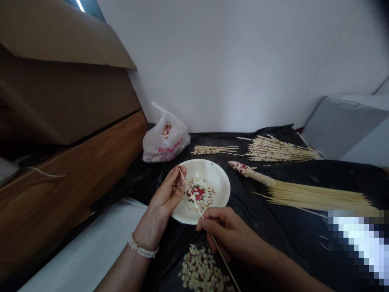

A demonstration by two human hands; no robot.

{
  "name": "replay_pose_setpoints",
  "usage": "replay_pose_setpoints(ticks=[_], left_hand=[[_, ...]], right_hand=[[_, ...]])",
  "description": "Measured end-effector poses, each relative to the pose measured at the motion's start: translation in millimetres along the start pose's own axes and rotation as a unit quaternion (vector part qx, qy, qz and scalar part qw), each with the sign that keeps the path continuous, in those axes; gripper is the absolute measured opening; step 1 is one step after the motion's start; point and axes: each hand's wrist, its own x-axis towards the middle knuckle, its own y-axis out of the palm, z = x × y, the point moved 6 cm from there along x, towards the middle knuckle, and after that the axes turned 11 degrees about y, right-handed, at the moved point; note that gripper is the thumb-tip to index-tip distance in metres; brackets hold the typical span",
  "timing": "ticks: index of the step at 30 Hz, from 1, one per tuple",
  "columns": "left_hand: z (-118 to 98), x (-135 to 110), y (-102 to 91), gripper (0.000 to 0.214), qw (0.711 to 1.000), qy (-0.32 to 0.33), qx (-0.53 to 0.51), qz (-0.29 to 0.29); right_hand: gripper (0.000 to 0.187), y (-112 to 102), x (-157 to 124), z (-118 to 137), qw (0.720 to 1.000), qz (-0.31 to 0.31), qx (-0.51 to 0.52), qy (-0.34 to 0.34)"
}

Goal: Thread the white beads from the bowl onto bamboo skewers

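Observation:
My right hand (219, 227) grips a thin bamboo skewer (225, 261) that slants up to the left. Several pale corn kernels (196, 202) are threaded on it just ahead of my right fingers. At the skewer's upper tip, my left hand (170, 188) is closed in a pinch; whatever small thing is between its fingertips is hidden. Both hands are over the near and left rim of a white enamel basin (223, 178) with a red flower print. Loose kernels (209, 194) lie in its bottom. Nearer to me, below my right hand, is a heap of kernels (202, 271).
Behind the basin sit a knotted white plastic bag (167, 142) and several filled skewers (206, 150). More filled skewers (267, 149) lie at right, beyond a partly stripped corn cob (251, 172) and bare skewers (319, 194). Black plastic sheeting (291, 170) covers the surface. A cardboard box (69, 93) stands left.

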Motion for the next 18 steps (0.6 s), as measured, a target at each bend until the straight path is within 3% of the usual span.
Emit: replay_pose_setpoints(ticks=[10,18], left_hand=[[-3.0,0.1,-0.3,0.017,0.999,0.030,0.027,0.002],[-7.1,4.7,-2.7,0.015,0.993,0.070,0.084,0.041]], right_hand=[[0.033,0.2,-2.1,1.5,1.000,-0.003,0.017,0.012],[0.027,1.4,-1.9,3.7,1.000,-0.003,0.025,0.010]])
